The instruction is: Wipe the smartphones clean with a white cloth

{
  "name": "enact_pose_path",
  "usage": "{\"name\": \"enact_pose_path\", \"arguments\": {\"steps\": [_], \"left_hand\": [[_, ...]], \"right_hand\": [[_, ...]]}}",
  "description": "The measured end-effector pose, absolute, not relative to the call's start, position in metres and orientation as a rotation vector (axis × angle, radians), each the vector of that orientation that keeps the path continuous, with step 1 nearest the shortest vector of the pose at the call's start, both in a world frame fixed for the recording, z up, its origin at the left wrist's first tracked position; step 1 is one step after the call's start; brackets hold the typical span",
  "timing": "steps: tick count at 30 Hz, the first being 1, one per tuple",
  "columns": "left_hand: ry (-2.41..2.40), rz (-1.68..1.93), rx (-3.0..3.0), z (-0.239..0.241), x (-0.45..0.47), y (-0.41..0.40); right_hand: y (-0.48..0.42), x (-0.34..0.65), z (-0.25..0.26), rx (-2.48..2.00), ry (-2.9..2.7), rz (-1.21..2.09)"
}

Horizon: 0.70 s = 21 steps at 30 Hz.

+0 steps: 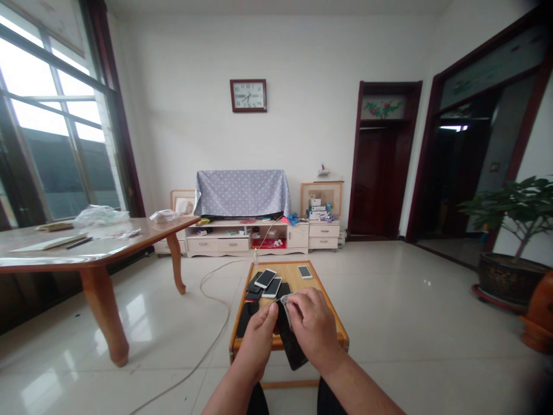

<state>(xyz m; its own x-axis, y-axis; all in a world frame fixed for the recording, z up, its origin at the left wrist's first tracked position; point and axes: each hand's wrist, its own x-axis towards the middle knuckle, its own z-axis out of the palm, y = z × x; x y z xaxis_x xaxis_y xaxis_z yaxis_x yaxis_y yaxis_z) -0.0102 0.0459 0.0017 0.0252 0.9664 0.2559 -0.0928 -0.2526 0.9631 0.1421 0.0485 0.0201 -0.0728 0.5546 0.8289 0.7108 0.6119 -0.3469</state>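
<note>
Above the near end of a small wooden table (pixel 326 300), my left hand (pixel 259 333) is closed on a dark smartphone (pixel 292 348) near its top end. The phone hangs tilted, its lower end toward me. Pinched in my right hand (pixel 314 324) is a small greyish cloth (pixel 284 298), touching the phone's upper edge. My right fingers partly cover the phone. Just beyond my hands lie a white-framed phone (pixel 272 287), another white-framed phone (pixel 265 278) and several dark phones. A black phone (pixel 246 319) rests by the left edge, and a white phone (pixel 305 271) sits at the far right.
A larger wooden table (pixel 142 248) with plastic bags stands at left. A cable (pixel 218 334) runs across the tiled floor. Ahead is a low white cabinet (pixel 218 245) below a cloth-covered object (pixel 242 193). At right stands a potted plant (pixel 514 276).
</note>
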Motion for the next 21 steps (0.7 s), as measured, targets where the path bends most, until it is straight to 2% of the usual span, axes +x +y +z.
{"name": "enact_pose_path", "arguments": {"steps": [5, 9, 16, 21], "left_hand": [[0.963, 1.369, 1.379, 0.01, -0.012, 0.042], [0.949, 1.287, 1.447, 0.017, -0.014, 0.037], [0.898, 1.178, 1.465, 0.022, -0.015, 0.033], [0.877, 1.258, 1.336, 0.019, -0.011, 0.041]], "right_hand": [[0.044, 0.144, 0.017, -0.96, -1.818, -0.259], [0.043, 0.148, 0.015, -0.981, -1.818, -0.193], [0.048, 0.164, 0.024, -0.897, -1.983, 0.266], [0.053, 0.158, 0.016, -0.847, -1.715, 0.47]]}}
